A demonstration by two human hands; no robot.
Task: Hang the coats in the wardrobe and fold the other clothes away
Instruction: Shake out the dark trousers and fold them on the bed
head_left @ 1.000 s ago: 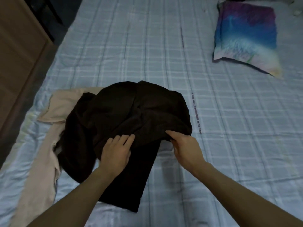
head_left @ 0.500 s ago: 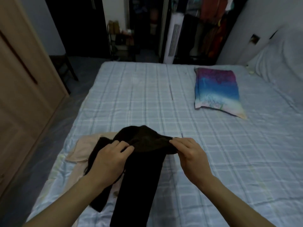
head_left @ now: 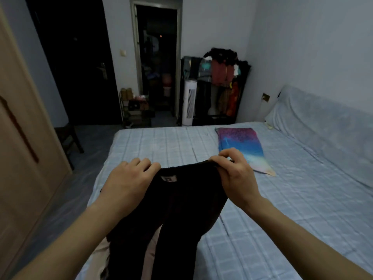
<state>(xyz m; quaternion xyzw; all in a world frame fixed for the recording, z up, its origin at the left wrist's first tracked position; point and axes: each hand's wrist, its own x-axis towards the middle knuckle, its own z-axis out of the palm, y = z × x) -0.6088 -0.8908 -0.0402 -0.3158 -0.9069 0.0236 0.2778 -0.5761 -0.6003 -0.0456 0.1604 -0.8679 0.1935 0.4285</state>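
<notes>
Grips one black garment (head_left: 181,209) by its fuzzy top band with two hands: with the left hand (head_left: 129,178) curled over the left corner, with the right hand (head_left: 236,174) pinching the right corner; holds it raised above the bed (head_left: 282,219), soft and dark, with one small pale label (head_left: 169,179) just under the band, between both grips; lets two long legs hang over one beige garment (head_left: 150,249) on the pale-blue checked cover; beyond, one rectangular purple-to-blue pillow (head_left: 242,146); at left, one wooden wardrobe (head_left: 20,158).
</notes>
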